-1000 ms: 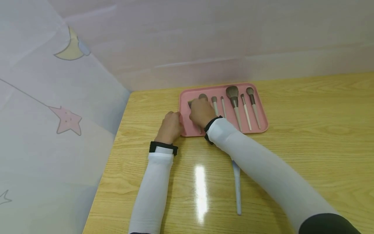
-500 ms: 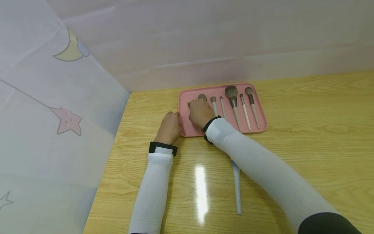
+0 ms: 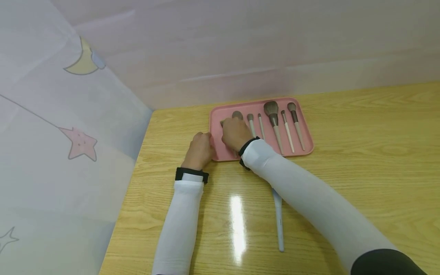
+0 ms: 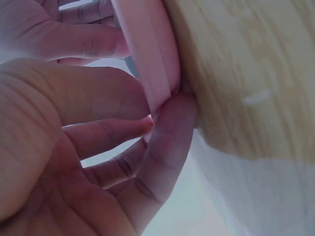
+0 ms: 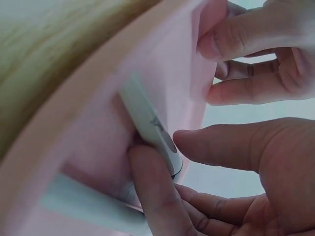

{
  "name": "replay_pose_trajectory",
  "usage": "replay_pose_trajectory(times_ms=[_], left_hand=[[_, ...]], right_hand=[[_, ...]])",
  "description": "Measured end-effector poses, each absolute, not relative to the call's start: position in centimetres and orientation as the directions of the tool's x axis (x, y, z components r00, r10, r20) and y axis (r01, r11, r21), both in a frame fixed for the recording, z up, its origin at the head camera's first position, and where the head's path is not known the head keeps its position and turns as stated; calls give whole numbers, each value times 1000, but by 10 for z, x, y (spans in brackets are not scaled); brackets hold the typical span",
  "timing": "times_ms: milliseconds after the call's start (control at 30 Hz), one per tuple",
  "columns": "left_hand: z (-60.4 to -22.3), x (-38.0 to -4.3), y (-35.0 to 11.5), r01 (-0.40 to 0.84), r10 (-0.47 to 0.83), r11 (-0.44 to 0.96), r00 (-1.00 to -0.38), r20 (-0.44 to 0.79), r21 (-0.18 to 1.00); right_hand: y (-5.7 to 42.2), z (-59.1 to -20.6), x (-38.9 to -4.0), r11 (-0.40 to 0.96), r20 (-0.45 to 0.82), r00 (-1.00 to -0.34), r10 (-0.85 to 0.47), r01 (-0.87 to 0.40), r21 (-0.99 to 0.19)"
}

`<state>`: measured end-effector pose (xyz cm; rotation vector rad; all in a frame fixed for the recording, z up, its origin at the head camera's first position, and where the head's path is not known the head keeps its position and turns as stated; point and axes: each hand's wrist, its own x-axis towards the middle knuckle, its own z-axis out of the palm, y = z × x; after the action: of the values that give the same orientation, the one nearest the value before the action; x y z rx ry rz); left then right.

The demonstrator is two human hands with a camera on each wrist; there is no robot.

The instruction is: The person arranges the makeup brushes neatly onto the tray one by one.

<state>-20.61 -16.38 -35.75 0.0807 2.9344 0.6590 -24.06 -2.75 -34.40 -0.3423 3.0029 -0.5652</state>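
Observation:
A pink tray (image 3: pixel 220 114) with several makeup brushes in a row lies at the back of the table. My left hand (image 3: pixel 199 151) pinches the tray's left rim between thumb and finger, as the left wrist view shows. Over the left part of the tray, my right hand (image 3: pixel 236 133) pinches the pale handle of a makeup brush (image 5: pixel 147 113) between thumb and index finger. That brush lies against the tray floor, and the hand hides most of it from the head view. Beside it, a rounded brush head (image 3: pixel 237 114) shows past the knuckles.
Farther right in the tray lie a large fluffy brush (image 3: pixel 271 108) and several slimmer ones. A loose pale-blue brush handle (image 3: pixel 279 225) lies on the wooden table (image 3: pixel 361 152), partly under the right forearm. A light wall covering (image 3: pixel 220 49) stands behind.
Both hands keep nearly the same place on the tray and brush. The head view has shifted slightly; the loose brush on the table has stayed put.

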Motion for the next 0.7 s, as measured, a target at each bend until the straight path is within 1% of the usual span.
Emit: replay_pose_trajectory(times_ms=[100,333,467,700], left_hand=[[-358,-206,-163,14,74,903,-990,-123,430],[-358,-205,-162,2,68,900,-988,-136,435],[-358,-204,-161,10,74,900,-989,-132,435],[-357,-204,-162,32,82,909,-991,-103,415]], right_hand=[[-27,-344,-240,909,-20,-970,-241,-219,-355],[-20,-339,-237,897,-46,-963,-265,-229,-377],[-13,-333,-232,887,-79,-962,-263,-208,-413],[-1,-325,-218,857,-90,-969,-232,-160,-490]])
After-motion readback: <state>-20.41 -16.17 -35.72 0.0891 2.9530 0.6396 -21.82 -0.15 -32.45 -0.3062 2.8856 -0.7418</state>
